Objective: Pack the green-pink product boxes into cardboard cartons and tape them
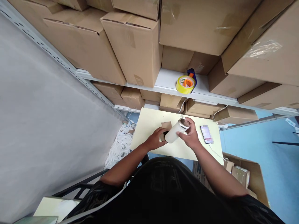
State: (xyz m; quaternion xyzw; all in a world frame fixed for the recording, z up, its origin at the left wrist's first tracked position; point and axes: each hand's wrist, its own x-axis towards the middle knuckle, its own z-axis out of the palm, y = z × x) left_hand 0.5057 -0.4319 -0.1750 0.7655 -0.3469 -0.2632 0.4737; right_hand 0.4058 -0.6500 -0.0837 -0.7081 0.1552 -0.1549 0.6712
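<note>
Over the cream tabletop (149,124), my right hand (192,137) is closed around a white cylindrical bottle (175,132) with a shiny metal rim. The bottle is tilted, its rim end pointing up and to the right. My left hand (154,139) grips a small brown cardboard box (166,125) whose flap stands up. The bottle's lower end is beside the dark opening of this box; whether any of it is inside I cannot tell. Right of my right hand, a phone (206,134) with a lit screen lies on the tabletop.
A yellow tape roll in a blue-and-orange dispenser (186,84) rests on the shelf (168,79). Large cardboard boxes (133,46) fill the shelves ahead. White paper strips (120,144) heap on the floor at left. An open carton (257,177) holding small boxes stands at lower right.
</note>
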